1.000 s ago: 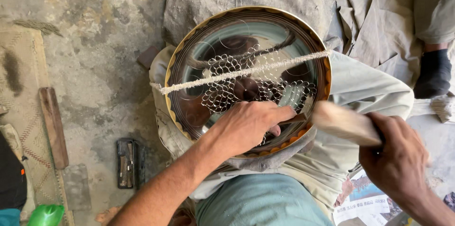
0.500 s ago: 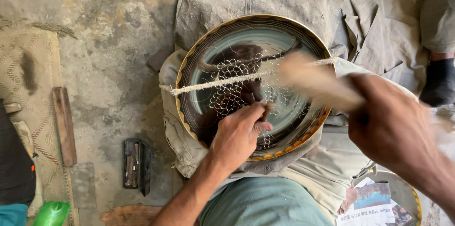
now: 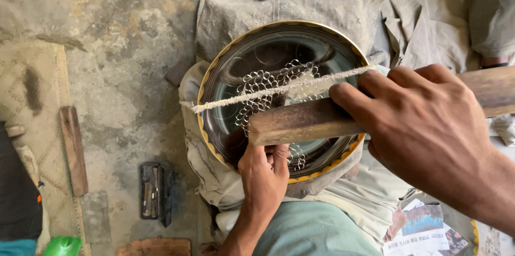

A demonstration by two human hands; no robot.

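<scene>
Single head-worn view, looking steeply down, close in.

Camera sits above the person's lap, facing the concrete floor (image 3: 123, 73). The round metal dish (image 3: 268, 52) fills centre frame; the right hand (image 3: 429, 127) looms large at the right edge, nearest the lens, and the left hand (image 3: 264, 178) enters from the bottom. No second view to overlap with.

Plate (image 3: 225, 73) lies on cloth (image 3: 300, 4); mesh (image 3: 263, 81) inside plate; stick (image 3: 300, 122) across plate; box (image 3: 155, 191) left of plate.
</scene>
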